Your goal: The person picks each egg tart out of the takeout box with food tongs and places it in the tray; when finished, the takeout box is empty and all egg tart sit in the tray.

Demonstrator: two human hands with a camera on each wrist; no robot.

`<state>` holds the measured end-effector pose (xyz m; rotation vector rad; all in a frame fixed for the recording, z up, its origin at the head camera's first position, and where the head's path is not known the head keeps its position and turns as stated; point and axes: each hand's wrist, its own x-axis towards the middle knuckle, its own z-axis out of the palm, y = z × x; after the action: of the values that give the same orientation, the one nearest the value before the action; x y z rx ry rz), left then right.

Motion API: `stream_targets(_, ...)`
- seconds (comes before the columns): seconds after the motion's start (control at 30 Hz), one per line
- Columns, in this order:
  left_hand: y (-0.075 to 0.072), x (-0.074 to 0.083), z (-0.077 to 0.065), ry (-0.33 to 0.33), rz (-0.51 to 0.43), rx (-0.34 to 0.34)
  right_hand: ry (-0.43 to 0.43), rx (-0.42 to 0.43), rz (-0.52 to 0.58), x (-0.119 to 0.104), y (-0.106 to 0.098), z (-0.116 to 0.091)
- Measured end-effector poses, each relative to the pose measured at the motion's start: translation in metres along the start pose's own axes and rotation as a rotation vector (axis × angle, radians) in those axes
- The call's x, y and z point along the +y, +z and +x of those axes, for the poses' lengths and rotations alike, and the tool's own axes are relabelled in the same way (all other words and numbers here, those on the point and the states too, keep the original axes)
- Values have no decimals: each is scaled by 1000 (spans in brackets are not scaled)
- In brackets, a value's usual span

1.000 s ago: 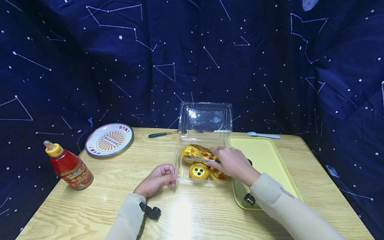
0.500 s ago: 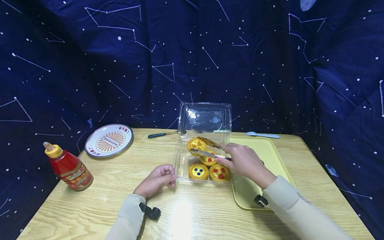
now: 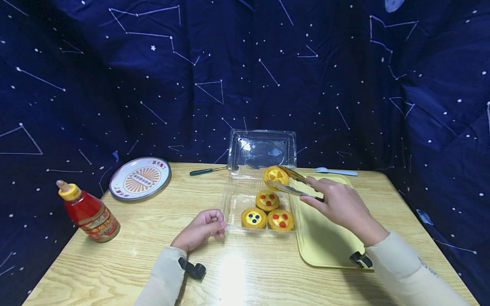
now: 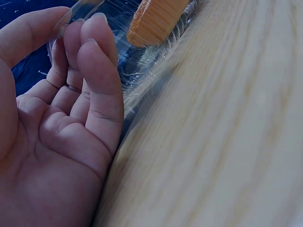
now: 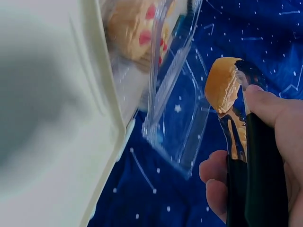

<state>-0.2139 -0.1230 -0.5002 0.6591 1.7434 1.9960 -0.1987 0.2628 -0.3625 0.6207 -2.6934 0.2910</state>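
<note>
My right hand [image 3: 338,202] grips black-handled metal tongs [image 5: 258,165]. Between the tongs' tips is an egg tart with orange wedges [image 3: 276,176], lifted over the back right of the clear plastic clamshell box [image 3: 234,199]. Inside the box sit a tart with blue dots [image 3: 254,218] and two tarts with red pieces, one at the front right [image 3: 281,220] and one behind it [image 3: 267,200]. With thumb and fingertips my left hand [image 3: 200,229] pinches the box's front left corner; the left wrist view shows the clear rim between them.
A yellow tray [image 3: 306,250] lies right of the box, partly under my right arm. Behind it is a blue fork [image 3: 336,171]. On the left stand a patterned plate [image 3: 139,178] and a red squeeze bottle [image 3: 91,214]. A dark-handled tool [image 3: 201,172] lies near the back edge.
The tongs took hold of the orange-wedge tart at the box's back left. It has risen and moved right with my right hand. My left hand stays at the corner.
</note>
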Motion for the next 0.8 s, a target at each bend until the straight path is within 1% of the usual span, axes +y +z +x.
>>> stream_targets(0.2,2,0,0,-9,11,12,33,29,-27,20,-16,-16)
stream_targets(0.33,2,0,-1,-21,18,19,46,58,-57,34,-22,-26)
stream_targets(0.43,0,0,-1,-25,22,17,79,62,-61,42,-25,-31)
stream_targets(0.6,-2,-1,-1,-30,30,23,131,56,-59,55,-25,-38)
stream_targets(0.8,0,-1,0,-22,27,16,145,36,-67,71,-19,-43)
